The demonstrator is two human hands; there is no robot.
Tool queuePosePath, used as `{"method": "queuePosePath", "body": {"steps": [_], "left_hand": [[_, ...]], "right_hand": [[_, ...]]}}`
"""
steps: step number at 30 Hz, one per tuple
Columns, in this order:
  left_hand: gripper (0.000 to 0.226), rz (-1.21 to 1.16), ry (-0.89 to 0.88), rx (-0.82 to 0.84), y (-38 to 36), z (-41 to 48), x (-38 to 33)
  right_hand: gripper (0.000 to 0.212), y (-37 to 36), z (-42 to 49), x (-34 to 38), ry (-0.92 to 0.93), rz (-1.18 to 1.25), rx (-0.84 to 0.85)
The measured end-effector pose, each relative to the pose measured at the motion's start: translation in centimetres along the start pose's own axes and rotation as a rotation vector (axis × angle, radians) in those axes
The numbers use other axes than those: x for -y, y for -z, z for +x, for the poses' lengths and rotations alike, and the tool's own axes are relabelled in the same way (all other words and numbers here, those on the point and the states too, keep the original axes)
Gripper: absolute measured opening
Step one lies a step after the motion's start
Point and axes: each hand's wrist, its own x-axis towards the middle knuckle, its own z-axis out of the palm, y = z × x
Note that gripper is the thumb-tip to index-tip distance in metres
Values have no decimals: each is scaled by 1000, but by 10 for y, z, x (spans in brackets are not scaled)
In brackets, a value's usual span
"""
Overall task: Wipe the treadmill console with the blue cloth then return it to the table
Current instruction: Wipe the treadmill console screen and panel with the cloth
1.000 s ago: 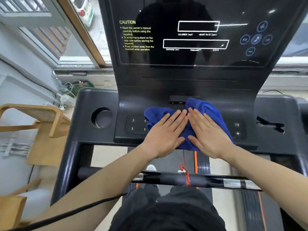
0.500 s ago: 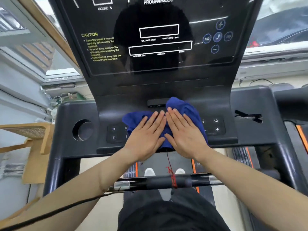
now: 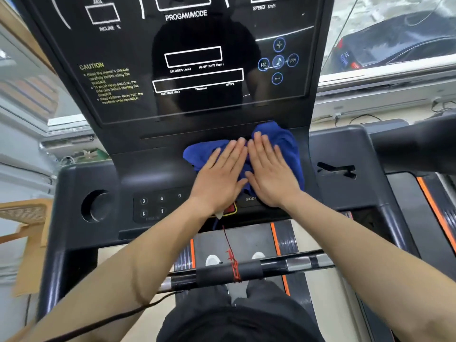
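Note:
The blue cloth (image 3: pixel 287 141) lies bunched on the sloped black panel just under the treadmill console's screen (image 3: pixel 197 70). My left hand (image 3: pixel 220 175) and my right hand (image 3: pixel 270 172) press flat on the cloth side by side, fingers together and pointing up toward the screen. The palms cover most of the cloth; blue shows at its left edge, top and right side. The lower button strip (image 3: pixel 158 206) with numbers and arrows shows to the left of my left wrist.
A round cup holder (image 3: pixel 95 206) sits at the console's left and a slotted recess (image 3: pixel 336 170) at its right. A black handlebar (image 3: pixel 271 266) with a red safety cord (image 3: pixel 230 255) crosses below my forearms. Wooden furniture (image 3: pixel 24 218) stands at the left, windows behind.
Both hands have slid the cloth up the panel from the button strip toward the screen's lower edge, uncovering the MODE label. The view has tilted up and moved closer.

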Motion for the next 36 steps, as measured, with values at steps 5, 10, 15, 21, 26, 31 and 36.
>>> {"method": "queuePosePath", "body": {"steps": [5, 10, 15, 21, 26, 31, 36], "left_hand": [[64, -74, -48, -7, -2, -41, 28], [56, -183, -146, -10, -18, -83, 30], [58, -156, 23, 27, -25, -122, 80], [61, -116, 226, 59, -25, -138, 112], [60, -190, 91, -21, -22, -146, 81], [40, -318, -38, -224, -16, -123, 71], [33, -424, 46, -128, -7, -114, 48]], "right_hand": [[68, -9, -18, 14, 164, -7, 59], [66, -15, -57, 22, 264, -5, 101], [71, -15, -4, 81, 441, 7, 200], [73, -24, 24, 139, 417, -71, 188], [73, -33, -15, 119, 398, -86, 111], [73, -44, -63, 107, 214, -27, 47], [72, -33, -83, 105, 150, 82, 17]]}}
